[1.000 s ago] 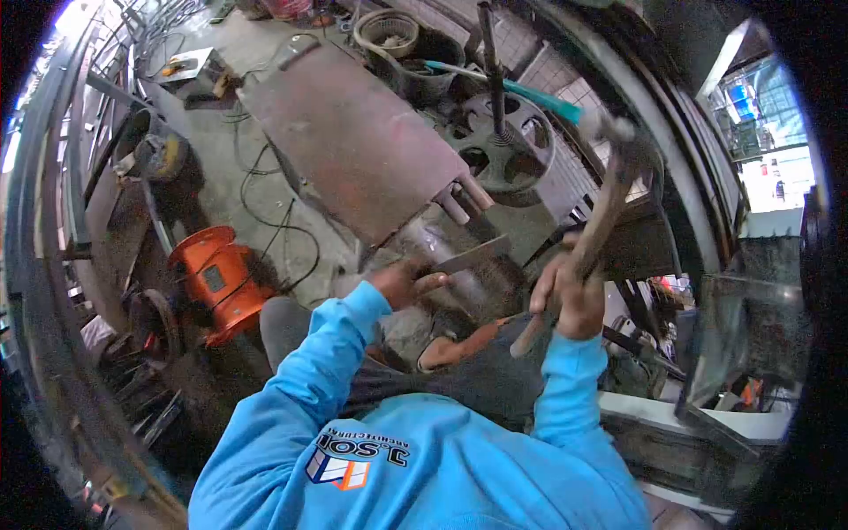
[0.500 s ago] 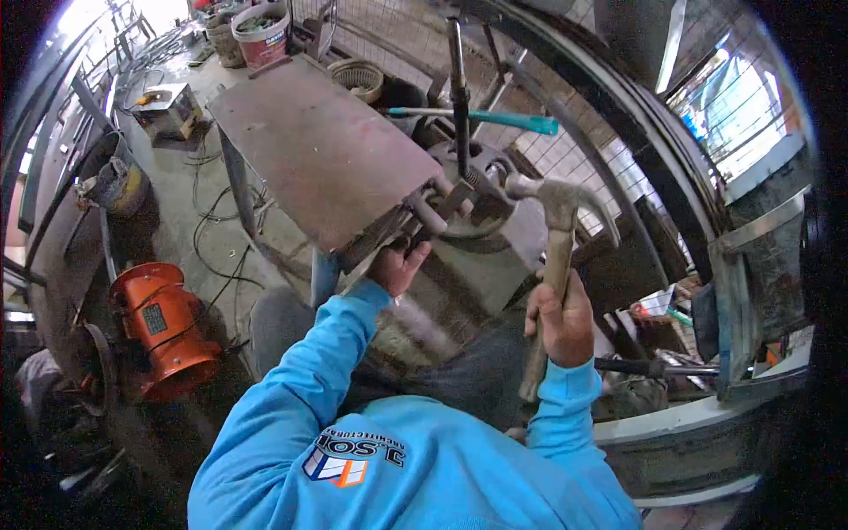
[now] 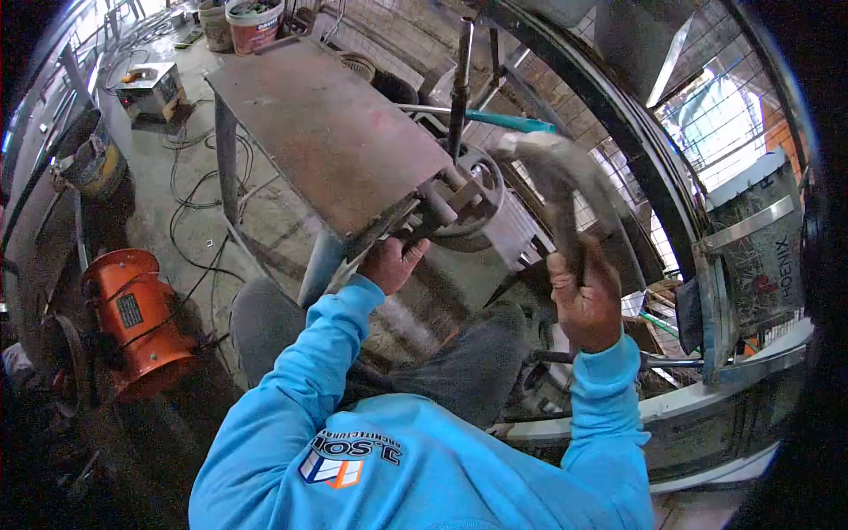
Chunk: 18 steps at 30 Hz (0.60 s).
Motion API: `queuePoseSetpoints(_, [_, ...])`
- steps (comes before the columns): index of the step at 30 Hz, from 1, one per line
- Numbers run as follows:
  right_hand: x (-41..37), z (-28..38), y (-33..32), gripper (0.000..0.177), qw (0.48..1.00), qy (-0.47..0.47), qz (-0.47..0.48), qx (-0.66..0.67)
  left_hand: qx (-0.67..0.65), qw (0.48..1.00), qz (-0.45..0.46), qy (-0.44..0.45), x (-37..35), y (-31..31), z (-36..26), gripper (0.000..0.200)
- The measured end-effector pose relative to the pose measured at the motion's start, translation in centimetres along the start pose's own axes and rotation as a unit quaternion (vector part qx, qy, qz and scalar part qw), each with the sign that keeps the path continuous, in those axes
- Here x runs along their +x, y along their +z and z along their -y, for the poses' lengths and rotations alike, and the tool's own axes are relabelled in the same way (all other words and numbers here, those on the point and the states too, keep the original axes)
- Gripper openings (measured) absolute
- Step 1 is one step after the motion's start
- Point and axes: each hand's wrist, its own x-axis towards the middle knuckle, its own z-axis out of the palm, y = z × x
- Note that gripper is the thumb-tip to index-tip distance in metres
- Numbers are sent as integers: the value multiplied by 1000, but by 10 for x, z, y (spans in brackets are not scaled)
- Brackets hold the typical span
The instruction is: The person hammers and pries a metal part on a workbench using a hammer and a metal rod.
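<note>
A claw hammer is gripped by its wooden handle in my right hand. The hammer head is smeared by motion, raised to the right of the vise-like metal fixture on the table's near end. My left hand is at the near corner of the rusty metal table, just below the fixture. Its fingers curl in under the edge, partly hidden, and I cannot make out what they hold. A dark upright bar rises beside the fixture.
An orange blower stands on the floor at left, with black cables near it. A metal box and buckets are farther back. Right of me are a wire mesh, a teal-handled tool and a metal frame.
My right hand has moved up and to the right with the hammer, whose head is now blurred. My left hand stays at the table's corner. The view has shifted slightly.
</note>
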Motion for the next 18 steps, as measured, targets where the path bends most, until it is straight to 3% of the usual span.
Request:
queuePoseSetpoints(2, [5, -13, 13, 24, 998, -51, 15, -16, 3, 992, 112, -58, 1, -17, -11, 54])
queuePoseSetpoints(5, [7, -34, 24, 28, 980, 33, 124, -152, -125, 990, 67, -13, -6, -28, -18, 61])
queuePoseSetpoints(8, [9, -13, 22, 29, 990, 2, 76, -115, -73, 992, -59, 80, -2, 5, 9, 57])
queuePoseSetpoints(10, [10, 18, 14, 27, 996, -10, 45, -77, -77, 996, 44, 5, -4, -20, -9, 55])
queuePoseSetpoints(11, [11, 16, 16, 29, 994, -62, 13, -90, -78, 992, 99, -31, -4, -29, -16, 54])
queuePoseSetpoints(13, [11, 2, 25, 33, 979, -161, -48, -116, -92, 994, 62, -9, -3, -20, -9, 51])
queuePoseSetpoints(17, [12, -52, 42, 21, 991, -19, 97, -92, -126, 988, -74, 52, -8, -13, -11, 50])
queuePoseSetpoints(18, [14, -42, 37, 22, 985, 20, 86, -146, -127, 987, -73, 60, -5, -10, -7, 51])
